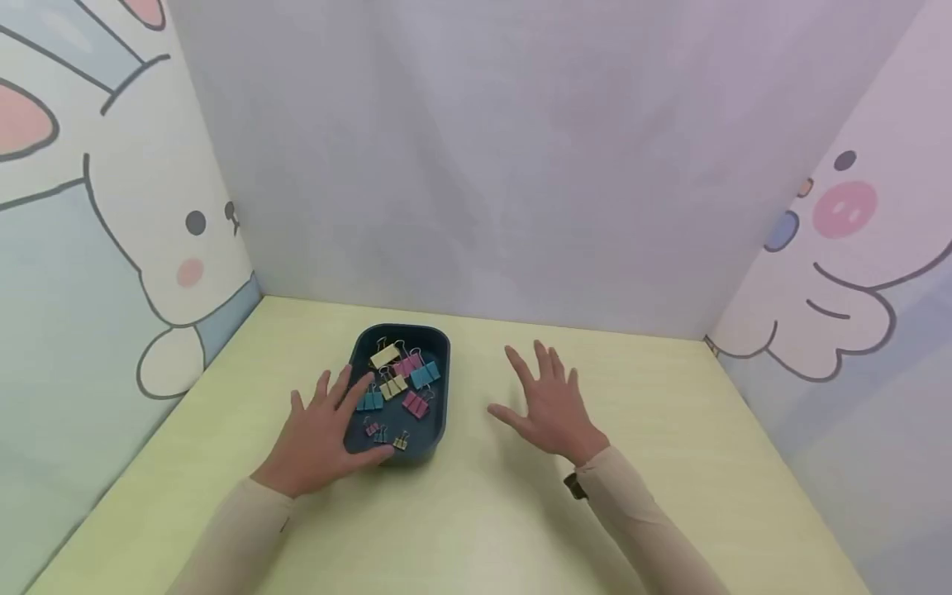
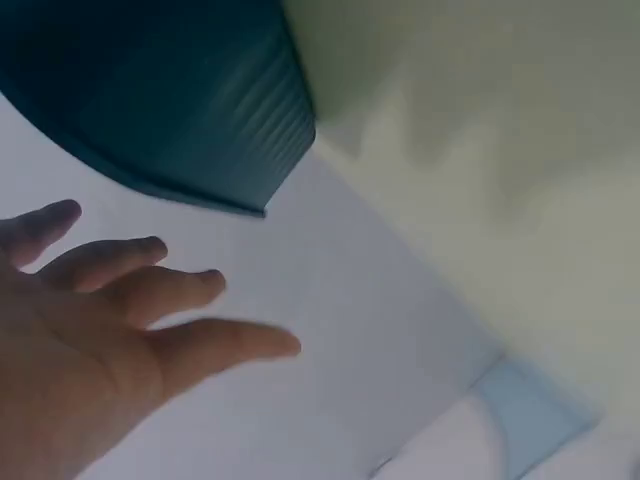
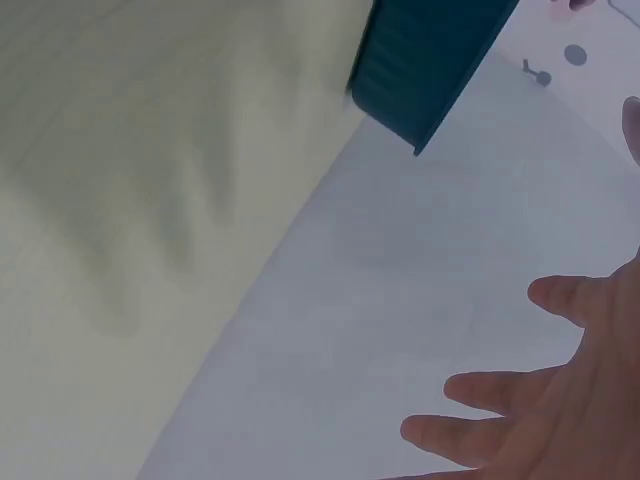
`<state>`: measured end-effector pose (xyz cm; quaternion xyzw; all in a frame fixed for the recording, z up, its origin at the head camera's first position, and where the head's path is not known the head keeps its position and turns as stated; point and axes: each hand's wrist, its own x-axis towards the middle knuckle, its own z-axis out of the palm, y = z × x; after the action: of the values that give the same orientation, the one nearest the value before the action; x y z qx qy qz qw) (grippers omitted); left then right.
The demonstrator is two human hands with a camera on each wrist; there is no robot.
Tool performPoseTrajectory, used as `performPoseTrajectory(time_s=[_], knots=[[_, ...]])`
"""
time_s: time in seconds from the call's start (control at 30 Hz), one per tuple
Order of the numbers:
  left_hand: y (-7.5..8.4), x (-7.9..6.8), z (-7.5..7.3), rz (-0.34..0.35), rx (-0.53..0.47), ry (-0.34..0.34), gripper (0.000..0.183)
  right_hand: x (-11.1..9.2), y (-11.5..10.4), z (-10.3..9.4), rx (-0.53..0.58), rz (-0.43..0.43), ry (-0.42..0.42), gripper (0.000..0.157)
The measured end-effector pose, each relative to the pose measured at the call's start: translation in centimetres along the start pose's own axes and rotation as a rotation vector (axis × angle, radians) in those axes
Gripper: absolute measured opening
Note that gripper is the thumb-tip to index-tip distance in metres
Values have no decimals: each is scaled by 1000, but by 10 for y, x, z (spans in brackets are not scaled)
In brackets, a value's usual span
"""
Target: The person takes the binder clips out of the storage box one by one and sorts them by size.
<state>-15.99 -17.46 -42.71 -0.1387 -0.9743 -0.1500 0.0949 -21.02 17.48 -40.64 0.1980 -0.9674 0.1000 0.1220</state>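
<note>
Tray of binder clips at wearer's 11 o'clock

L hand, 10:30: fingers loosely spread across tray's L edge, gripping nothing; contact unclear. R hand, 1 o'clock: also spread, empty, above table, well right of tray, prob. so clips aren't blocked from view. Tiny clips lie at tray's 6 o'clock end, larger ones toward 12, prob. grouped by size; raised sides likely corral them. Beyond, 12 o'clock: plain wall.

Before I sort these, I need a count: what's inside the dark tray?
Nine binder clips show in the tray: three yellow, three pink, three blue. The left grip partly covers its left side, hiding anything beneath.
</note>
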Motion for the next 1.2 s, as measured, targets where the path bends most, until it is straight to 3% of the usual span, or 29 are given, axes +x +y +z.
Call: performPoseTrajectory(time_s=[0.13, 0.27, 0.47, 0.67, 0.8, 0.97, 1.2], knots=[[-10, -4, 1, -101, -276, -62, 108, 22, -8, 4, 127, -24, -44, 87], [-17, -5, 2, -144, -411, -82, 108, 40, -13, 7, 215, -17, -63, 85], [-26, -12, 4, -123, -444, -86, 101, 63, -14, 16, 318, 9, -127, 80], [-31, -14, 7, -87, -493, -104, 111, 78, -14, 24, 436, 28, -190, 76], [-31, -11, 5, -118, -519, -130, 116, 88, -17, 26, 576, 54, -240, 71], [-31, -8, 4, -172, -476, -160, 116, 100, -21, 31, 702, 68, -315, 68], [-34, -5, 7, -187, -474, -185, 113, 112, -32, 36, 753, 23, -338, 62]])
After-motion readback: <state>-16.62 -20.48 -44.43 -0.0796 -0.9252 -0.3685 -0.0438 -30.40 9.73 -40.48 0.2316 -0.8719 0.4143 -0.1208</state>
